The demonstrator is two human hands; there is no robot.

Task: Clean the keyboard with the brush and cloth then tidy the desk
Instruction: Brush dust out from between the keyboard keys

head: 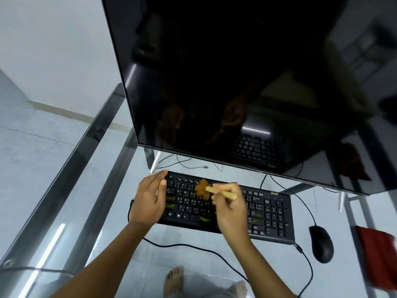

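1. Filling the upper frame, a dark monitor (pixel 247 82) stands on the glass desk (pixel 64 190), its screen off and reflective.
2. Lying below it, the black keyboard (pixel 268 211) carries small green bits on several keys.
3. The red cloth (pixel 376 250) lies at the desk's right edge, just beyond the black mouse (pixel 321 244).
4. The left hand (pixel 148 201) rests flat and spread on the keyboard's left end, holding nothing.
5. The right hand (pixel 231 208) is clamped on the brush (pixel 209 190), whose brown bristles touch the upper key rows.
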